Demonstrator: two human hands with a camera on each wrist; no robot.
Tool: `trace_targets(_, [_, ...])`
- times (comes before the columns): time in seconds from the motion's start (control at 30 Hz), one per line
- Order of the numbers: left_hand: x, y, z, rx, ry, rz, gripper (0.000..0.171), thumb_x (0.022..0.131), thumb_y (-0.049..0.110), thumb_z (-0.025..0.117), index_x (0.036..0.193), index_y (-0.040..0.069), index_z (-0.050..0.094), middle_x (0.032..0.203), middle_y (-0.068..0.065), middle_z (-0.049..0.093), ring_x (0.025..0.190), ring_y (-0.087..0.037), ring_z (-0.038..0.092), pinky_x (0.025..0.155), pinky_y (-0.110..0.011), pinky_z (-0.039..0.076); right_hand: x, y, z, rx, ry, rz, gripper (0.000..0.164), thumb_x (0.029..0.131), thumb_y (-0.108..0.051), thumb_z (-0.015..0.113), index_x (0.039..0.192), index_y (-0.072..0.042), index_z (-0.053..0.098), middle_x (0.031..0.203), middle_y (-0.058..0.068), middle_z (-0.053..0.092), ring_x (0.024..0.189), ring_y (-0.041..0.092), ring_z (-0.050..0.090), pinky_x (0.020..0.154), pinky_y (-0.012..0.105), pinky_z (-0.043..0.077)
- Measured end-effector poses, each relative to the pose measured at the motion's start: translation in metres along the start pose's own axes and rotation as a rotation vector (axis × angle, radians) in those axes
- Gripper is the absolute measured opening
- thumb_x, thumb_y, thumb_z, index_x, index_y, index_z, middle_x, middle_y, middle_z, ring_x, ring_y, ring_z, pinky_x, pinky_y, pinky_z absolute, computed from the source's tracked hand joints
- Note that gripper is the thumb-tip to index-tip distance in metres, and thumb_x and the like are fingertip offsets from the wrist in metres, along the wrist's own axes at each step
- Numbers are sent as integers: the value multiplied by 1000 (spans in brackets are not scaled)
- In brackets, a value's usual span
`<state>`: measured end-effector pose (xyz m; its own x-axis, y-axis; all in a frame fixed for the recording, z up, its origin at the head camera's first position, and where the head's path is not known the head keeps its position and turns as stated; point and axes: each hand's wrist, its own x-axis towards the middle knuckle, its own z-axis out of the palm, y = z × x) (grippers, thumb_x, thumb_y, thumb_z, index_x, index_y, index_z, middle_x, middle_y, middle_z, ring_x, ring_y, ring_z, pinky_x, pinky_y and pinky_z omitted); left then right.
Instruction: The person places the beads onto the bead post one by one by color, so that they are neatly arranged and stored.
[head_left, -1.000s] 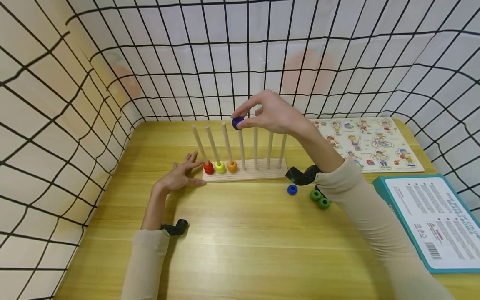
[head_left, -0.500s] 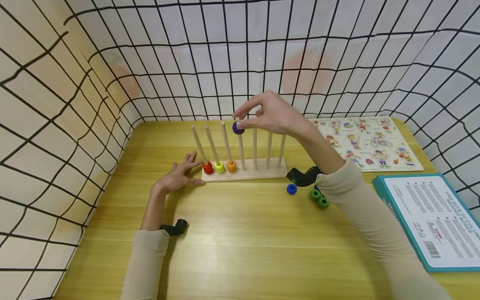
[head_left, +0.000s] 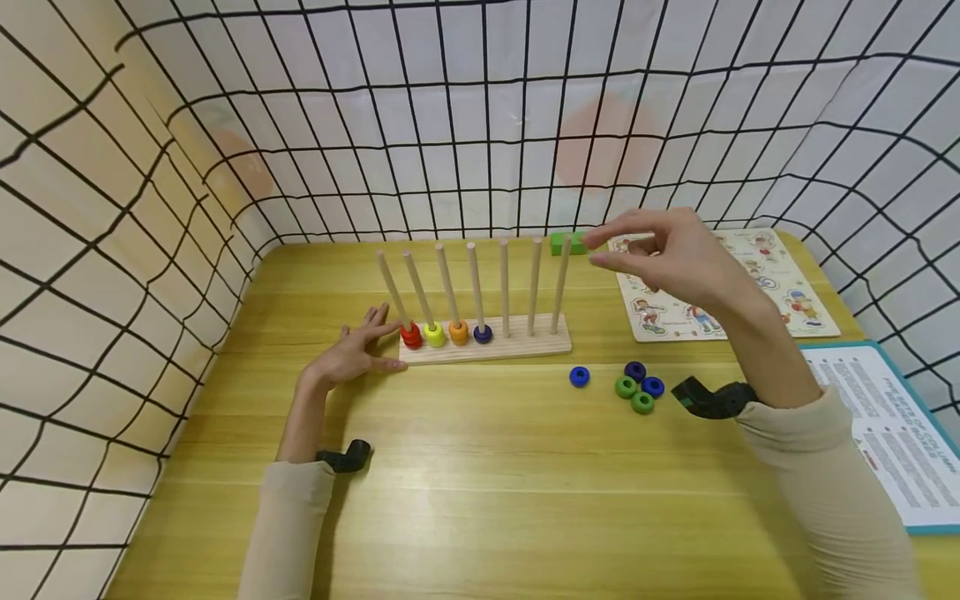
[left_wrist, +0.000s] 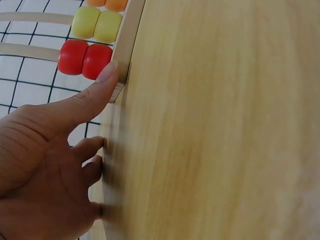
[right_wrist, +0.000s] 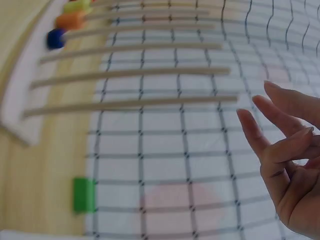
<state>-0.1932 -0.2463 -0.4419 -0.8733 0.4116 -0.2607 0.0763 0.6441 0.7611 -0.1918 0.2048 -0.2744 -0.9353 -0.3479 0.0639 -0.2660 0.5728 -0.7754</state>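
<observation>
Fingers of the left hand (head_left: 348, 358) are lying spread at left of centre in the head view, touching the rack (head_left: 517, 347). Right of centre, the right hand (head_left: 686, 257) is hovering, thumb and forefinger apart. Left to right, pegs (head_left: 505, 287) are carrying red beads (head_left: 411, 337), yellow beads (head_left: 434, 336), orange beads (head_left: 458, 334) and a dark blue bead (head_left: 482, 335). Blue rings (head_left: 573, 382) and green rings (head_left: 619, 390) are lying below right of centre. In the left wrist view, the thumb is resting on the rack, upper left. In the right wrist view, loosely bent fingers are standing apart at right.
</observation>
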Motion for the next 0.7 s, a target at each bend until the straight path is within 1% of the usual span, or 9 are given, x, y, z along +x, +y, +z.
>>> trace_targets(0.03, [0, 0, 0, -1, 1, 0, 79, 96, 23, 74, 162, 8, 32, 175, -16, -10, 160, -34, -22, 120, -68, -26, -5, 9, -1, -6, -8, 13, 28, 98, -37, 72, 123, -24, 75, 112, -8, 72, 47, 15, 33, 41, 32, 31])
trace_targets(0.1, [-1, 0, -1, 1, 0, 2, 79, 96, 22, 74, 162, 7, 32, 174, -16, -10, 160, -35, -22, 120, -68, -26, -14, 29, 0, -2, -37, 43, 28, 99, -34, 71, 125, -22, 74, 94, -7, 73, 46, 15, 31, 41, 33, 31])
trace_targets(0.13, [-1, 0, -1, 0, 0, 2, 80, 96, 22, 74, 162, 6, 32, 174, -16, -10, 160, -35, -22, 119, -68, -26, -18, 38, 2, 4, -58, 60, 29, 99, -33, 71, 125, -21, 74, 91, -7, 73, 45, 14, 29, 40, 33, 30])
trace_targets(0.23, [0, 0, -1, 9, -1, 3, 80, 96, 23, 73, 162, 7, 31, 174, -16, -10, 160, -35, -22, 120, -69, -26, -29, 67, 7, 9, -131, 95, 30, 101, -31, 69, 127, -17, 72, 97, 8, 78, 43, 12, 27, 40, 32, 31])
trace_targets(0.27, [0, -1, -1, 10, -1, 3, 80, 96, 24, 73, 162, 7, 31, 174, -16, -10, 160, -35, -22, 120, -69, -26, -31, 76, 10, 14, -153, 108, 30, 101, -29, 69, 128, -16, 72, 113, 11, 78, 42, 11, 27, 40, 31, 31])
trace_targets(0.33, [0, -1, -1, 12, -2, 2, 80, 96, 24, 73, 162, 7, 31, 174, -15, -10, 160, -35, -22, 120, -68, -26, -37, 93, 14, 14, -191, 126, 32, 101, -27, 69, 129, -13, 72, 131, 18, 72, 41, 10, 27, 40, 30, 32])
trace_targets(0.37, [0, -1, -1, 14, -3, 0, 80, 96, 25, 74, 162, 8, 31, 174, -15, -10, 160, -35, -22, 120, -68, -25, -39, 101, 17, 11, -206, 132, 32, 101, -26, 69, 129, -11, 71, 134, 20, 70, 41, 9, 27, 41, 29, 33])
trace_targets(0.53, [1, -2, -1, 14, -2, 0, 80, 96, 25, 74, 162, 8, 31, 175, -15, -10, 160, -34, -22, 120, -68, -25, -49, 134, 28, 5, -256, 161, 34, 99, -20, 70, 129, -4, 71, 130, 23, 71, 41, 6, 29, 42, 26, 37])
trace_targets(0.7, [1, -1, -1, 21, 2, -3, 80, 96, 25, 74, 162, 8, 32, 175, -14, -10, 160, -34, -21, 121, -68, -25, -55, 148, 33, -11, -273, 191, 31, 99, -17, 70, 126, -3, 72, 132, 26, 69, 43, 7, 34, 43, 25, 38])
